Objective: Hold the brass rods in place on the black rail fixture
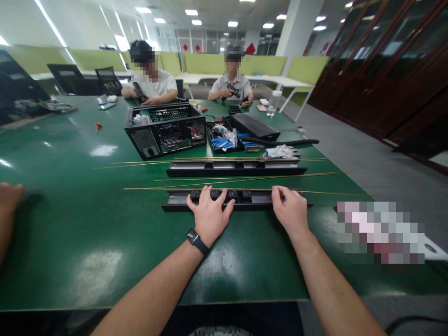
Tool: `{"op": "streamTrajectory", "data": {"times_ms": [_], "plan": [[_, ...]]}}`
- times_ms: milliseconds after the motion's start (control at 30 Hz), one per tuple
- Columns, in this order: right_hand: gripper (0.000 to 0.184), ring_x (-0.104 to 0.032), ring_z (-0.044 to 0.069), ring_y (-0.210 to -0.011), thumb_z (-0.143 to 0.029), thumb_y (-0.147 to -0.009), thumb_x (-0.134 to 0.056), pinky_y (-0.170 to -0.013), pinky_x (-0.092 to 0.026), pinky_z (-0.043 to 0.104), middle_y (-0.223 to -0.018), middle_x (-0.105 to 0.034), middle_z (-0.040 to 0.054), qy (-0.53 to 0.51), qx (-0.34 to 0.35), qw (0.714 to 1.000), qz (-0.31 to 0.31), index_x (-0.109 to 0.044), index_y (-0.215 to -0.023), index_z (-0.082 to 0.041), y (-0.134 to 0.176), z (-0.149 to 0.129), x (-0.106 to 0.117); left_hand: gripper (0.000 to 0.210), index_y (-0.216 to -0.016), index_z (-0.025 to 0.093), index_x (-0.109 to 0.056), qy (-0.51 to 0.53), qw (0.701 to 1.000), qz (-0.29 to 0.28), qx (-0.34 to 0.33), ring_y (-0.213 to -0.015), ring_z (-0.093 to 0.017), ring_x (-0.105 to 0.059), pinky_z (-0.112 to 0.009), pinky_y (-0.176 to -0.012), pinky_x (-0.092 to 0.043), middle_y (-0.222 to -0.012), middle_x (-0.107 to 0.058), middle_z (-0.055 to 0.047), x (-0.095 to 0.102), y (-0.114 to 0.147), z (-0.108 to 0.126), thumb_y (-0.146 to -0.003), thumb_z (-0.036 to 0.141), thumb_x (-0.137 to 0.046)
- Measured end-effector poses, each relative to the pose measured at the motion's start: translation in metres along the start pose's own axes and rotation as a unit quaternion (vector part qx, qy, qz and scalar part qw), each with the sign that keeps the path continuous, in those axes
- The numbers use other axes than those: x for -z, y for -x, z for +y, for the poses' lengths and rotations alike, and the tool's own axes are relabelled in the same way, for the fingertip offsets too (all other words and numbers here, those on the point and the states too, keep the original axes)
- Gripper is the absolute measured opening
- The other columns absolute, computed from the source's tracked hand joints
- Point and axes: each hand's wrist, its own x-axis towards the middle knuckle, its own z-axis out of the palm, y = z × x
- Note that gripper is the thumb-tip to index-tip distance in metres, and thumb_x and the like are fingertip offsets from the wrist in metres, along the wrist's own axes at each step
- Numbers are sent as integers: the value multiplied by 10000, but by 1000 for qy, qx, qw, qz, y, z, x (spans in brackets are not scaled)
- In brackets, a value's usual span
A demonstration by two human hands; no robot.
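My left hand (212, 214), wearing a black watch (196, 241), rests with spread fingers over black blocks (247, 195) in the near black rail (261, 206). A metal-coloured channel runs along this rail. At the rail's right part, my right hand (291, 210) has its thumb and forefinger pinched on a thin brass-coloured rod (150, 189). This rod lies along the rail's back edge and sticks out past both ends. Behind it lies a second black rail (238, 172), similar in shape, with more thin rods (280, 176) around it.
Beyond the rails stand an open computer case (164, 130), a tray of gloves (224, 140) and a black panel (255, 125). A glove (282, 151) lies near a black tube. Two people sit across the green table (87, 224). Another person's hand (9, 198) reaches in at left.
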Motion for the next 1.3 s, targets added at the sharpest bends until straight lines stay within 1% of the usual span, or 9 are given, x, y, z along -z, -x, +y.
{"op": "streamTrajectory", "data": {"times_ms": [367, 667, 800, 933, 1000, 1100, 1200, 1300], "plan": [[315, -672, 249, -840, -377, -979, -519, -856, -438, 362, -854, -766, 71, 2, -13, 1000, -18, -784, -972, -207, -1, 0, 2, 370, -1279, 343, -713, -9, 1000, 0, 1, -1423, -343, -458, -701, -1149, -175, -1434, -587, -182, -1, 0, 1, -988, 520, -568], [332, -664, 252, -836, -355, -983, -499, -845, -428, 367, -853, -760, 94, 25, -24, 999, -7, -790, -972, -197, -1, 3, 1, 367, -1280, 346, -711, -5, 1000, 0, 3, -1419, -349, -464, -709, -1148, -169, -1443, -586, -178, -1, 0, 1, -983, 516, -579], [318, -668, 246, -816, -373, -979, -514, -840, -440, 364, -843, -756, 82, 12, -24, 1000, -8, -781, -963, -200, -1, 3, 0, 368, -1279, 344, -712, -6, 1000, 3, 1, -1411, -349, -473, -704, -1146, -179, -1435, -589, -179, -1, 0, 1, -977, 515, -589], [309, -675, 246, -815, -390, -972, -530, -844, -453, 369, -858, -758, 80, -7, -27, 1000, 5, -764, -1022, -195, -1, 4, 1, 364, -1274, 339, -713, -6, 1000, 6, -2, -1416, -343, -470, -711, -1144, -174, -1426, -593, -185, -1, 0, 0, -983, 512, -580], [302, -678, 247, -811, -392, -970, -533, -844, -456, 372, -851, -757, 80, -12, -31, 999, 6, -759, -1007, -195, -1, 3, 1, 361, -1269, 339, -716, -5, 1000, 6, -2, -1416, -346, -469, -714, -1142, -174, -1422, -597, -186, -1, 0, 0, -980, 509, -583], [294, -682, 245, -814, -392, -976, -532, -855, -453, 374, -847, -759, 73, -23, -20, 1000, -4, -759, -973, -204, 0, 1, 1, 363, -1275, 342, -712, -5, 1000, 5, -1, -1416, -346, -469, -711, -1142, -176, -1425, -597, -184, -2, 0, 0, -979, 510, -586], [300, -686, 243, -832, -399, -983, -531, -870, -447, 376, -881, -770, 70, -33, 1, 999, -17, -762, -1006, -210, 0, -1, 1, 370, -1284, 341, -708, -7, 1000, 3, 0, -1421, -344, -466, -707, -1142, -179, -1428, -595, -185, -1, 0, 0, -984, 514, -575], [312, -681, 250, -852, -399, -984, -519, -873, -438, 381, -898, -774, 76, -25, 2, 999, -20, -767, -1009, -210, 0, -2, 1, 368, -1278, 340, -713, -9, 1000, 1, 0, -1417, -349, -467, -705, -1143, -181, -1434, -592, -181, 0, 0, 1, -984, 513, -574]]}}
